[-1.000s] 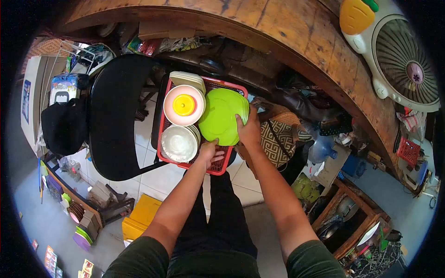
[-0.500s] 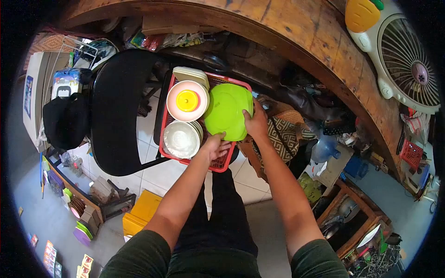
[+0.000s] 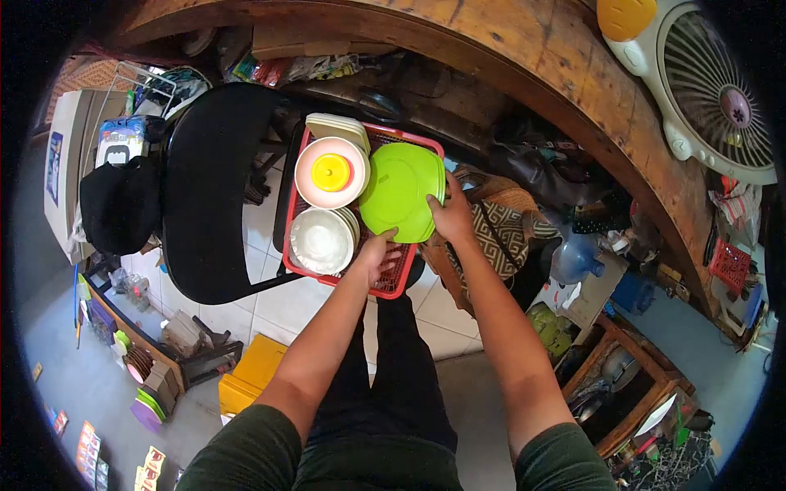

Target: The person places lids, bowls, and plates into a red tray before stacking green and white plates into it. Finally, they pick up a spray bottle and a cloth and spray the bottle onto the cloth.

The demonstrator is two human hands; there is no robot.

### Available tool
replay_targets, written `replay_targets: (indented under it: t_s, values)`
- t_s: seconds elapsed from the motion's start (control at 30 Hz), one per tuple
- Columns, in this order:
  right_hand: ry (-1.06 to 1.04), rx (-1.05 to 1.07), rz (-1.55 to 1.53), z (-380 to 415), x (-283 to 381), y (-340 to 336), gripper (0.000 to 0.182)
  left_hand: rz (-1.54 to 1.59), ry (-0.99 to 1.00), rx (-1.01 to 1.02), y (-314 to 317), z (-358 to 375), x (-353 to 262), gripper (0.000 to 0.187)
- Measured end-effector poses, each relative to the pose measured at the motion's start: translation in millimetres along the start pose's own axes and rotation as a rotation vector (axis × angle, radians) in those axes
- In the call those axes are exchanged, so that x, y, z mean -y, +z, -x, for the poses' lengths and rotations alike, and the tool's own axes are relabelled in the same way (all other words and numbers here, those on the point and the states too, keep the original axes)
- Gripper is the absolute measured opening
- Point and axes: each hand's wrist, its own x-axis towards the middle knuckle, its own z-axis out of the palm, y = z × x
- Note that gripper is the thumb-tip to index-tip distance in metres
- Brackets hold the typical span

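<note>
Both hands hold a stack of lime green plates [image 3: 399, 190] over the right part of a red plastic basket [image 3: 399, 278]. My right hand [image 3: 452, 214] grips the stack's right edge, thumb on top and fingers beneath. At the lower edge, my left hand [image 3: 380, 254] has its thumb on the rim, with its other fingers partly under the plates. Left of the plates, the basket holds a pink-white bowl with a yellow piece inside [image 3: 331, 173], a stack of white bowls [image 3: 321, 242] below it, and cream square dishes [image 3: 338, 128] at the top.
A black chair [image 3: 214, 192] stands to the left. Beyond the basket curves a wooden table edge [image 3: 491, 61], with a fan [image 3: 708, 94] at upper right. On the right are a patterned bag [image 3: 496, 237] and a blue bottle [image 3: 573, 260]. A yellow box [image 3: 252, 372] sits at lower left.
The green plates have shifted very slightly toward me and to the left, with both hands still on them. The camera view has moved a little.
</note>
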Motion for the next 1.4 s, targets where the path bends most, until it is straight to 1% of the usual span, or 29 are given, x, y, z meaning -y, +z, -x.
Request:
replay_targets:
  t_s: [0.03,0.1,0.13,0.2,0.23,0.33,0.37,0.4,0.43,0.47,0.5,0.57,0.6,0.67,0.7,0.73,0.8,0.83,0.87,0.93,1.0,1.07,1.13,1.2,1.27,1.33,1.4]
  values:
    - [0.003,-0.003,0.003,2.7,-2.7,-0.4,0.066,0.013,0.017,0.010,-3.1,3.7,0.9,0.049]
    - [0.000,0.037,-0.098,9.7,-2.4,-4.4,0.064,0.048,0.043,0.018,-7.7,7.3,2.5,0.054]
    - [0.003,0.034,-0.094,15.4,0.6,-9.4,0.064,0.065,0.069,0.079,-12.6,9.6,4.0,0.057]
    - [-0.113,-0.049,-0.036,30.5,7.1,-20.3,0.061,0.113,0.117,0.102,-15.9,21.2,7.2,0.062]
    - [-0.188,-0.053,-0.114,38.0,8.0,-26.8,0.056,0.108,0.121,0.100,-18.3,31.8,7.6,0.062]
    - [-0.234,-0.113,-0.158,69.1,22.2,-47.4,0.053,0.011,0.212,0.119,-28.9,72.5,7.1,0.066]
    - [-0.213,-0.104,-0.222,81.4,27.7,-55.5,0.047,-0.046,0.251,0.121,-32.8,86.2,8.7,0.066]
    - [-0.218,-0.113,-0.230,94.7,32.0,-62.8,0.047,-0.104,0.289,0.125,-36.0,99.8,11.1,0.067]
    - [-0.208,-0.112,-0.283,108.3,36.4,-70.2,0.044,-0.161,0.346,0.081,-38.1,114.1,14.0,0.065]
    - [-0.203,-0.115,-0.336,118.4,41.1,-77.5,0.041,-0.175,0.360,0.082,-41.3,125.3,15.7,0.065]
    - [-0.211,-0.131,-0.326,130.8,44.1,-83.7,0.036,-0.237,0.398,0.061,-44.8,139.3,20.6,0.063]
    - [-0.190,-0.139,-0.372,153.5,48.2,-93.3,0.035,-0.335,0.439,0.011,-47.4,163.7,28.7,0.057]
    - [-0.161,-0.138,-0.411,166.7,52.1,-98.2,0.035,-0.352,0.446,0.013,-48.2,175.7,34.9,0.057]
    - [-0.171,-0.165,-0.420,186.5,60.4,-108.4,0.034,-0.373,0.515,0.021,-47.9,194.2,41.0,0.061]
    - [-0.162,-0.168,-0.467,198.0,67.4,-114.1,0.034,-0.376,0.525,0.049,-42.2,211.1,40.3,0.054]
    - [-0.153,-0.172,-0.512,209.9,75.0,-120.3,0.034,-0.395,0.528,0.064,-38.0,226.4,41.4,0.054]
    - [-0.147,-0.202,-0.528,228.8,94.7,-135.0,0.034,-0.401,0.680,0.208,-28.1,249.2,37.6,0.048]
    - [-0.150,-0.218,-0.560,241.4,106.5,-140.5,0.034,-0.391,0.721,0.277,-22.6,259.8,33.9,0.045]
    - [-0.166,-0.282,-0.590,258.4,121.5,-147.0,0.034,-0.425,0.749,0.373,-16.2,277.5,25.3,0.045]
    - [-0.213,-0.360,-0.598,276.3,133.5,-147.9,0.034,-0.552,0.833,0.434,-10.4,295.1,12.8,0.044]
    - [-0.198,-0.404,-0.746,298.2,150.1,-144.6,0.034,-0.582,0.859,0.503,-9.8,316.7,2.2,0.044]
    - [-0.220,-0.466,-0.743,318.6,165.7,-137.4,0.034,-0.606,0.892,0.566,-11.1,335.5,-7.6,0.044]
    - [-0.184,-0.490,-0.782,336.8,176.6,-127.6,0.035,-0.623,0.948,0.604,-16.5,352.1,-12.6,0.044]
    - [-0.207,-0.543,-0.769,352.7,184.6,-119.8,0.036,-0.639,0.967,0.663,-20.7,365.1,-15.1,0.043]
    - [-0.216,-0.591,-0.783,369.8,194.0,-117.3,0.036,-0.732,1.018,0.703,-21.9,376.3,-16.2,0.042]
    - [-0.223,-0.662,-0.750,390.6,201.3,-121.6,0.039,-0.772,0.990,0.776,-19.0,385.7,-14.0,0.043]
    - [-0.231,-0.702,-0.712,416.3,210.0,-130.7,0.036,-0.829,0.992,0.849,-12.4,387.3,-9.8,0.043]
